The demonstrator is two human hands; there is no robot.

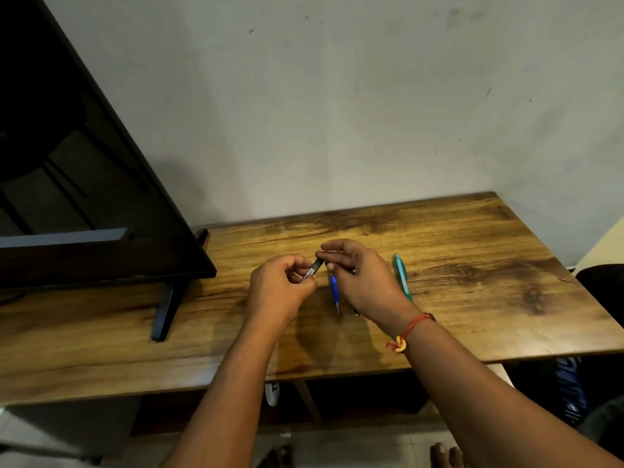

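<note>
A black pen (313,270) is held between both hands. The left hand (280,288) curls its fingers round the lower end, while the right hand (363,276) pinches the upper end with thumb and forefinger. A blue pen (334,292) lies on the table (489,298) under the right hand's fingers, and a green pen (401,276) lies just right of that hand.

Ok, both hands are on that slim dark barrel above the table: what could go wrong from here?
The left hand and right hand pinch the slim dark labelled barrel only by fingertips; it may slip onto the brown wooden table.
The right hand hangs over the blue plastic pen and beside the teal pen; lowering it could set them rolling.
</note>
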